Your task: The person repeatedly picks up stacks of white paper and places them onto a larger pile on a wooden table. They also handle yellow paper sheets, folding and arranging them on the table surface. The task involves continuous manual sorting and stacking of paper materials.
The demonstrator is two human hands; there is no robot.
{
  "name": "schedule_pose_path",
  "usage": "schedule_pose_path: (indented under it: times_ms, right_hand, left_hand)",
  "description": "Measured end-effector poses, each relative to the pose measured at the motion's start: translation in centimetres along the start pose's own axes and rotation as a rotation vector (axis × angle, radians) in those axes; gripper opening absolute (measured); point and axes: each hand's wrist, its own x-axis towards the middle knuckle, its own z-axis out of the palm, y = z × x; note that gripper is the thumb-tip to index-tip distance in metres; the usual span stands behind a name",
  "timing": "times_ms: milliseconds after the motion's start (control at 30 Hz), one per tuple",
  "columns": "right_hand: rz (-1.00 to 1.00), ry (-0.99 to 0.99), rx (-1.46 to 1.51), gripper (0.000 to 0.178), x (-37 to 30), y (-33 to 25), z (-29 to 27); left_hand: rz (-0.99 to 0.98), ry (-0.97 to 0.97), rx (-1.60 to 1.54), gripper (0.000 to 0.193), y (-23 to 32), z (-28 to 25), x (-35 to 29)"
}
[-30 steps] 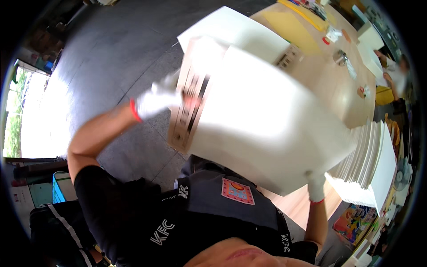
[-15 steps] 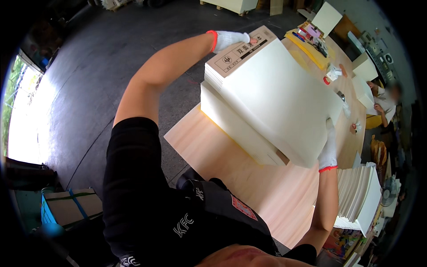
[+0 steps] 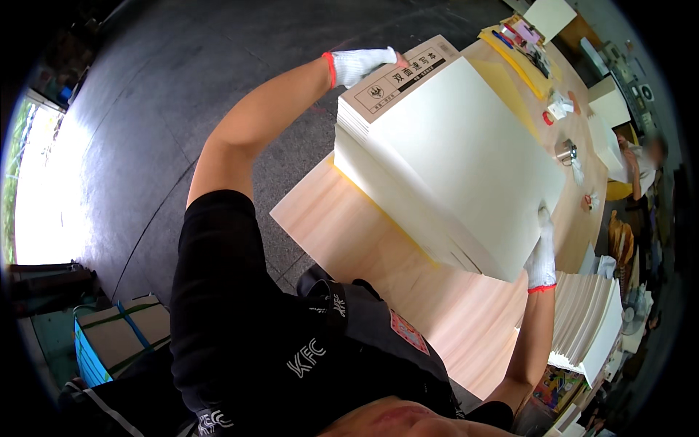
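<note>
A thick stack of large white paper sheets with a brown printed cover strip along its far left end lies between my hands. My left hand, in a white knit glove with a red cuff, grips that end, its bare fingertip at the strip's edge. At the opposite end my right hand, gloved likewise, holds the stack's edge with the thumb on top; its other fingers are hidden. Underneath is another white paper stack, with a yellow sheet showing along its bottom edge.
The stacks rest on a pale wooden table. Farther along it lie yellow sheets with tools, a metal tin and a red tape roll. More paper stands at the right. Another person sits at the far right.
The upper paper stack has flattened and settled more squarely over the lower one, held by both hands. My left hand has shifted slightly left. The view has moved a little.
</note>
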Motion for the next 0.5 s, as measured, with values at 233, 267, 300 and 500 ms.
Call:
schedule_pose_path:
  times_ms: [233, 267, 300, 500]
  right_hand:
    - [-0.034, 0.045, -0.035, 0.051, 0.7, 0.8, 0.3]
    - [-0.032, 0.079, -0.019, 0.053, 0.5, 1.3, -0.2]
    - [-0.005, 0.06, 0.07, 0.059, 0.2, 1.4, -0.5]
    - [-0.064, -0.027, 0.146, 0.082, -1.7, 1.9, -0.3]
  left_hand:
    - [0.001, -0.032, -0.081, 0.035, -0.4, -0.4, 0.4]
    - [0.013, -0.035, -0.092, 0.036, -0.8, -0.1, 0.8]
    - [0.024, -0.043, -0.101, 0.036, -1.1, 0.1, 1.2]
    - [-0.233, -0.228, -0.432, 0.037, -0.4, -1.2, -0.2]
